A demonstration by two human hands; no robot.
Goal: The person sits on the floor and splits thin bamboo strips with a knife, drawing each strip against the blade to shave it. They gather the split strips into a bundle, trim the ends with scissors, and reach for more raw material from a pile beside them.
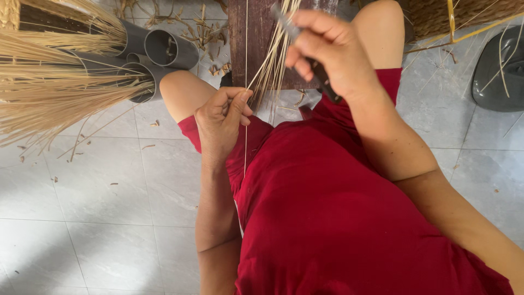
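Thin straw strips (271, 65) pinched tight in left hand (221, 123); right hand (327, 52) fist-closed round dark knife (319, 74) against strips, above wooden board (240, 43).

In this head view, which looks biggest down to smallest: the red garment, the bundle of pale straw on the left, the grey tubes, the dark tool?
1. red garment, though nearest the camera
2. straw bundle
3. grey tubes
4. dark tool in the right hand, partly hidden

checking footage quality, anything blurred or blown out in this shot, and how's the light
Head view: soft, even daylight, with only faint shadows on the floor tiles. The right hand and the dark tool it grips look slightly motion-blurred; the left hand pinching the strands is sharper. The straw bundle is bright but not blown out.
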